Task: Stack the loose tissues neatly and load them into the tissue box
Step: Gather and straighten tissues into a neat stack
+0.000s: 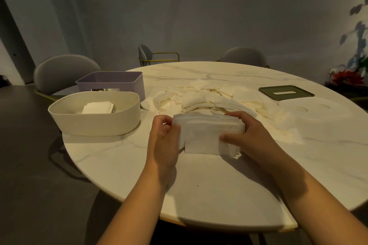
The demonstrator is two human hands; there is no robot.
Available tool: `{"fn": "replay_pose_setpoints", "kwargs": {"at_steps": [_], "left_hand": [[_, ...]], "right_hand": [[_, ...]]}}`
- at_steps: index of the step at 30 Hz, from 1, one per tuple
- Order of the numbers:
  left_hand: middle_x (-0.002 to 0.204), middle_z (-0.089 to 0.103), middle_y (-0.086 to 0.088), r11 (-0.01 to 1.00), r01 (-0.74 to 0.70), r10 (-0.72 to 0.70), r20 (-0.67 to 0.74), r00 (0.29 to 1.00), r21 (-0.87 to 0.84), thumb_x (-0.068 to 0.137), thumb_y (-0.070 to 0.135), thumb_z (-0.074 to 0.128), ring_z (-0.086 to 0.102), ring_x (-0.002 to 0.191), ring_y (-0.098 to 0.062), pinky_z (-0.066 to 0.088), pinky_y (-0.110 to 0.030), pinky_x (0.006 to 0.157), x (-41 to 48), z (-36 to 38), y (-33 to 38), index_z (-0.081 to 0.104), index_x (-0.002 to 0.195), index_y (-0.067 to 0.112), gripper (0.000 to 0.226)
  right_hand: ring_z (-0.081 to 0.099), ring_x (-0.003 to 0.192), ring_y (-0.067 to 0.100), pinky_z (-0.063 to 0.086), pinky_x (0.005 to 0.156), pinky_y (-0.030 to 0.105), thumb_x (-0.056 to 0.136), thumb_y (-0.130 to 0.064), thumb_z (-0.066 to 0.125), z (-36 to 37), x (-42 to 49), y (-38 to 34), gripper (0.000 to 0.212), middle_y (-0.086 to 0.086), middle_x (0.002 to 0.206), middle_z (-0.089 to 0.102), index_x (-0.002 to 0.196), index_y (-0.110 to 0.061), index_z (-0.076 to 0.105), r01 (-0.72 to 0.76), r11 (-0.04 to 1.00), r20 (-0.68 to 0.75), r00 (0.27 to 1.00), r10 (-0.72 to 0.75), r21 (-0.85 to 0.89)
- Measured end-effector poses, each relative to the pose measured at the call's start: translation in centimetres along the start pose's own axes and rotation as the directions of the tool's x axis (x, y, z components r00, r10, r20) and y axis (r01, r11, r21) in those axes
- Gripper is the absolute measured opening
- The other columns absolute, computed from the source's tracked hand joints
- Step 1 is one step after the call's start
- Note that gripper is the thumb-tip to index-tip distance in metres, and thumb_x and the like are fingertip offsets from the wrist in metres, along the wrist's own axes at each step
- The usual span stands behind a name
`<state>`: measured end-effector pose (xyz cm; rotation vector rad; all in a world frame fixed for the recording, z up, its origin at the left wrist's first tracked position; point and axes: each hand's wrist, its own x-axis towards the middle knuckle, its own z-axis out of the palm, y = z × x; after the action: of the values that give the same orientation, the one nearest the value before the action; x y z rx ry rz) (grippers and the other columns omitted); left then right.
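A folded stack of white tissues [207, 135] is held just above the marble table [209, 189], near its middle. My left hand [163, 137] grips the stack's left end, fingers curled round it. My right hand [251, 135] grips the right end, thumb on the near face. Behind the stack lies a loose pile of crumpled tissues [209, 99]. At the left stands a cream oval tissue box [93, 113], lid off, with a small flat stack of tissues [98, 107] inside.
A lilac rectangular bin [111, 83] stands behind the cream box. A dark green lid with a slot [285, 91] and a white oval lid [314, 108] lie at the right. Grey chairs [63, 71] ring the table's far side.
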<state>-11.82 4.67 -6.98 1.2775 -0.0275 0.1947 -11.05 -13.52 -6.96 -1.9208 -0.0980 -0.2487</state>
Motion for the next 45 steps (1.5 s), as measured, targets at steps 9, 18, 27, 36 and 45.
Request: {"fn": "replay_pose_setpoints", "kwargs": {"at_steps": [9, 18, 27, 36, 45], "left_hand": [[0.083, 0.068, -0.008, 0.999, -0.033, 0.034, -0.040, 0.999, 0.017, 0.090, 0.001, 0.054, 0.062, 0.077, -0.021, 0.048, -0.040, 0.071, 0.1, -0.3, -0.4, 0.065, 0.086, 0.015, 0.017], [0.085, 0.056, 0.006, 0.987, -0.102, 0.145, -0.410, 0.900, 0.126, 0.095, 0.019, 0.047, 0.055, 0.084, -0.025, 0.049, -0.046, 0.075, 1.8, -1.7, -0.6, 0.048, 0.088, 0.030, 0.013], [0.112, 0.060, -0.009, 0.997, -0.004, -0.005, -0.121, 0.993, -0.073, 0.097, 0.012, 0.046, 0.060, 0.092, -0.025, 0.049, -0.023, 0.047, 1.0, -1.3, -0.1, 0.050, 0.124, 0.020, 0.028], [0.096, 0.073, -0.011, 0.990, 0.138, -0.132, 0.165, 0.977, -0.021, 0.092, 0.008, 0.050, 0.070, 0.083, -0.032, 0.055, -0.033, 0.064, -0.1, -0.5, 0.3, 0.070, 0.106, 0.012, 0.025], [0.088, 0.073, -0.009, 0.990, 0.140, -0.144, 0.232, 0.962, 0.034, 0.095, 0.015, 0.046, 0.068, 0.072, -0.022, 0.050, -0.026, 0.051, -0.6, -0.3, 0.9, 0.071, 0.101, 0.014, 0.026]], "right_hand": [[0.056, 0.083, 0.010, 0.048, 0.062, 0.018, 0.081, -0.021, 0.071, 0.0, -0.2, -0.4, 0.023, -0.009, 0.093, 0.061, 0.101, -0.023, 0.059, 0.002, 0.999, -0.009, 1.000, -0.002, -0.034], [0.056, 0.096, 0.017, 0.054, 0.082, 0.035, 0.086, -0.017, 0.066, -0.2, -0.4, -1.4, 0.024, -0.004, 0.105, 0.058, 0.103, -0.026, 0.052, -0.027, 0.985, -0.069, 0.997, 0.039, 0.168], [0.060, 0.092, 0.008, 0.053, 0.071, 0.017, 0.078, -0.015, 0.075, 0.3, -2.0, -2.0, 0.028, -0.012, 0.093, 0.065, 0.099, -0.029, 0.063, 0.026, 0.990, 0.297, 0.952, -0.067, 0.139], [0.061, 0.087, 0.015, 0.056, 0.076, 0.029, 0.078, -0.012, 0.073, 0.5, -1.2, -1.4, 0.022, -0.008, 0.089, 0.065, 0.093, -0.026, 0.064, -0.007, 0.998, 0.218, 0.976, -0.007, 0.064], [0.035, 0.132, 0.007, 0.036, 0.109, 0.039, 0.073, -0.016, 0.076, 0.5, -0.5, -0.8, 0.026, -0.028, 0.135, 0.043, 0.094, -0.027, 0.068, 0.056, 0.997, 0.172, 0.983, -0.063, 0.043]]}}
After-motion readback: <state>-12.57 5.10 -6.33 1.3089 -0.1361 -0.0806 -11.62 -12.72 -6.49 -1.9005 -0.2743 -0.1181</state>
